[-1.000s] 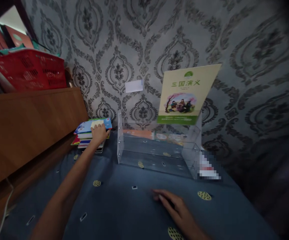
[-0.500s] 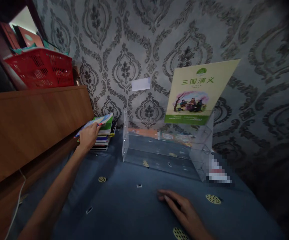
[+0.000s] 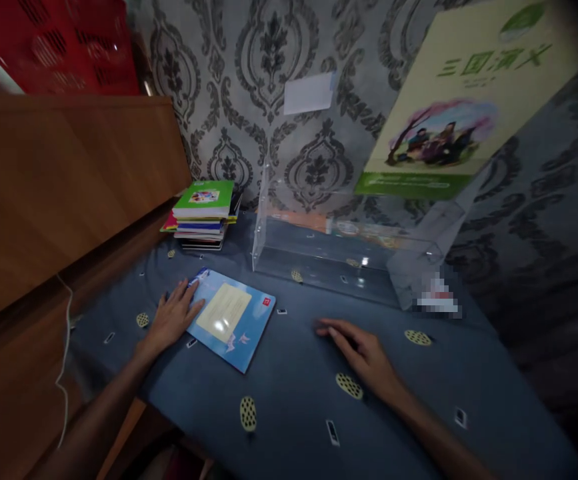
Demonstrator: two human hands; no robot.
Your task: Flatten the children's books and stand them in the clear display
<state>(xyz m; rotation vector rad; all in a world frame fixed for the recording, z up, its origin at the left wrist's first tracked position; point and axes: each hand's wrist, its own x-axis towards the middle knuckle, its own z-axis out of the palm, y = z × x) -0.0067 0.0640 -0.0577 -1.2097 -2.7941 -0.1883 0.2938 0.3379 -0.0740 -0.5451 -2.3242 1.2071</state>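
Note:
A blue book (image 3: 231,318) with a pale yellow panel lies flat on the blue patterned cloth (image 3: 289,393). My left hand (image 3: 173,317) rests on its left edge, fingers stretched out flat. My right hand (image 3: 361,351) lies palm down on the cloth to the right, fingers loosely extended, holding nothing. A stack of books (image 3: 203,213) with a green cover on top sits at the back left by the wall. A clear acrylic stand (image 3: 339,247) stands behind, with a yellow-green book (image 3: 463,113) propped upright at its right end.
A wooden headboard (image 3: 63,180) runs along the left, with a red basket (image 3: 63,40) on top. A white cord (image 3: 63,347) hangs by it. Patterned wallpaper with a white card (image 3: 309,93) is behind. A blurred item (image 3: 436,300) lies beside the stand.
My left hand lifted the blue book off the stack and brought it down onto the cloth in front of me. A green cover now tops the stack. The camera tilted down and closer.

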